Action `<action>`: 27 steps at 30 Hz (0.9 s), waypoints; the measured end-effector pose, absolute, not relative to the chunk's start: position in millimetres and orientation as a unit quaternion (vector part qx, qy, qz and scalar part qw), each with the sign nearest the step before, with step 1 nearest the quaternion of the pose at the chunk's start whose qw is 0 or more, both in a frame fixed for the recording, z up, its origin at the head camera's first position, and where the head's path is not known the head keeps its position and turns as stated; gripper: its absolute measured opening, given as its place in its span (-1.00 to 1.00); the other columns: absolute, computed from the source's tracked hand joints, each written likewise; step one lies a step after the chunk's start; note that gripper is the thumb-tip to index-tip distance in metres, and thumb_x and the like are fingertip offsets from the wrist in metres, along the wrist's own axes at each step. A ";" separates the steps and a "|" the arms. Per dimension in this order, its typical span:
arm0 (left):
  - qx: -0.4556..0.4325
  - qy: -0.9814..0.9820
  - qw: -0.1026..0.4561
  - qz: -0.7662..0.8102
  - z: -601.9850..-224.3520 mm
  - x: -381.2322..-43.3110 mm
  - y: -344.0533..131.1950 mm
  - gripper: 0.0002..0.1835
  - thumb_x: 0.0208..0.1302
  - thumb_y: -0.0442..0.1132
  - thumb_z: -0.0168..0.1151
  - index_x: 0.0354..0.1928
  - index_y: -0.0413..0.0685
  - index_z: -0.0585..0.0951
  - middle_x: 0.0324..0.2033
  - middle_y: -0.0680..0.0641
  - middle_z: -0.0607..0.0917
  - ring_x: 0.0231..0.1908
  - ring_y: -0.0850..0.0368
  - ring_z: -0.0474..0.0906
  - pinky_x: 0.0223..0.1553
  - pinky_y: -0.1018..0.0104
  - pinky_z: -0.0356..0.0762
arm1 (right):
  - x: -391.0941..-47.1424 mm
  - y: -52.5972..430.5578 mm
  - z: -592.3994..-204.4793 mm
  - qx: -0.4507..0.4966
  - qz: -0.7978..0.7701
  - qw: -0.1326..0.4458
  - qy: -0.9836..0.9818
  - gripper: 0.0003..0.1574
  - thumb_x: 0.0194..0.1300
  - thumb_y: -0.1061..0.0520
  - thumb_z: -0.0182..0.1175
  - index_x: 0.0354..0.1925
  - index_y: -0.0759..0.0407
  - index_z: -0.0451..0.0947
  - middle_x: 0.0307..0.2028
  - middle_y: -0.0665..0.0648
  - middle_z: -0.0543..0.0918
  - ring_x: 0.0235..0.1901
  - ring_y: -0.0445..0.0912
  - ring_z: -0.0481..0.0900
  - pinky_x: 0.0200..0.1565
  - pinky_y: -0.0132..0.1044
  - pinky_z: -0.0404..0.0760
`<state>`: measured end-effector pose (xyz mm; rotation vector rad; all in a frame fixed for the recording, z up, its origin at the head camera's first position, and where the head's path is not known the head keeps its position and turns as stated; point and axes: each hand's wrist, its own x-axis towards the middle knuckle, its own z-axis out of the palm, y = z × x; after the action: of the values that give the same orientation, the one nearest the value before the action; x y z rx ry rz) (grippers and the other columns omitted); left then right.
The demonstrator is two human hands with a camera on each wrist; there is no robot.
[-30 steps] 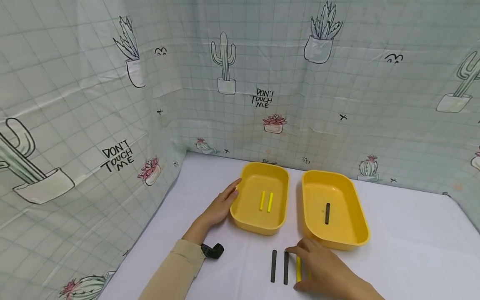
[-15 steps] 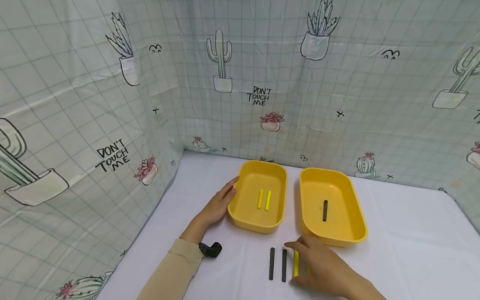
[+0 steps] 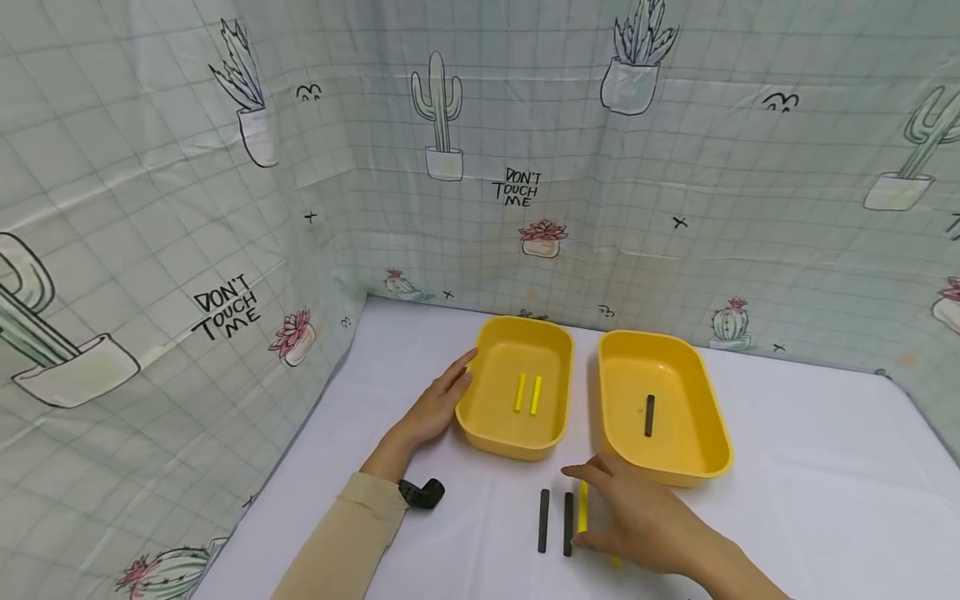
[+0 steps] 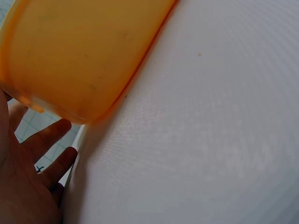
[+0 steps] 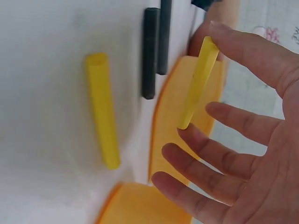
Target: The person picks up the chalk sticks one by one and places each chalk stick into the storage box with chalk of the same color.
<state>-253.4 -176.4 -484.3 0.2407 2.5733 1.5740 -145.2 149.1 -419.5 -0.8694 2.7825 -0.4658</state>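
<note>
My right hand (image 3: 641, 521) pinches a yellow stick (image 5: 198, 84) lengthwise, thumb at one end and a fingertip at the other. In the right wrist view this stick is raised off the white table. Mostly hidden below that hand in the head view lies another yellow stick (image 5: 103, 112). Two black sticks (image 3: 543, 521) (image 3: 568, 525) lie side by side just left of it. With fingers extended, my left hand (image 3: 429, 410) rests against the left side of the left yellow tray (image 3: 517, 437), which has two yellow sticks (image 3: 520, 392) in it.
A second yellow tray (image 3: 690, 433), to the right, holds one black stick (image 3: 649, 415). Behind both trays rises a cloth backdrop (image 3: 600, 225) printed with cacti, and it continues along the left side. A black device (image 3: 422, 493) sits on my left wrist.
My right hand has lifted the yellow stick from the table and moved slightly left with it. My left hand stays at the tray. The head view has shifted a little.
</note>
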 end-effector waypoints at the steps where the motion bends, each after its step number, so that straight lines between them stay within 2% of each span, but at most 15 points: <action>1: 0.080 0.848 0.057 0.520 -484.9 -253.6 -176.3 -0.45 0.65 0.20 -0.18 0.60 0.54 0.18 0.60 -0.06 0.25 0.59 -0.13 0.15 0.58 -0.22 0.04 | -146.1 147.3 -417.2 -0.289 -0.161 0.100 0.938 -0.02 -0.02 -0.34 0.60 0.32 -0.10 0.55 0.05 -0.12 0.54 -0.09 -0.25 0.53 0.01 -0.19 0.70; 10: 0.071 0.848 0.068 0.521 -485.3 -252.5 -177.1 -0.47 0.65 0.23 -0.20 0.58 0.66 0.16 0.61 -0.01 0.23 0.60 -0.07 0.13 0.59 -0.21 0.03 | -153.7 132.2 -401.1 -0.290 -0.208 0.106 0.928 -0.04 0.06 -0.34 0.55 0.35 -0.08 0.53 0.16 -0.06 0.59 0.03 -0.13 0.62 0.11 -0.05 0.70; 16: 0.070 0.853 0.064 0.513 -483.3 -254.1 -178.0 -0.47 0.64 0.25 -0.20 0.57 0.68 0.16 0.60 -0.04 0.25 0.59 -0.10 0.15 0.58 -0.23 0.04 | -160.4 123.9 -391.6 -0.302 -0.204 0.075 0.928 -0.08 0.10 -0.32 0.54 0.35 -0.10 0.52 0.16 -0.03 0.60 0.03 -0.11 0.63 0.05 -0.08 0.71; 20: 0.063 0.853 0.066 0.513 -484.7 -253.2 -179.1 -0.47 0.62 0.27 -0.19 0.56 0.72 0.16 0.60 -0.02 0.24 0.60 -0.08 0.14 0.59 -0.22 0.04 | -165.6 117.5 -389.2 -0.301 -0.203 0.067 0.929 -0.11 0.10 -0.28 0.56 0.34 -0.09 0.54 0.17 -0.04 0.59 0.03 -0.14 0.61 0.08 -0.08 0.70; 27: 0.075 0.852 0.066 0.513 -483.2 -252.0 -178.8 -0.46 0.64 0.24 -0.21 0.58 0.66 0.15 0.61 -0.02 0.23 0.60 -0.09 0.14 0.59 -0.22 0.04 | -174.5 111.7 -389.9 -0.313 -0.208 0.034 0.926 -0.14 0.10 -0.22 0.58 0.32 -0.07 0.56 0.16 -0.02 0.61 0.06 -0.12 0.60 0.12 -0.06 0.69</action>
<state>-252.0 -178.8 -483.2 0.2249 2.5713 1.5486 -174.5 111.7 -389.9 -0.9617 2.8491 -0.6397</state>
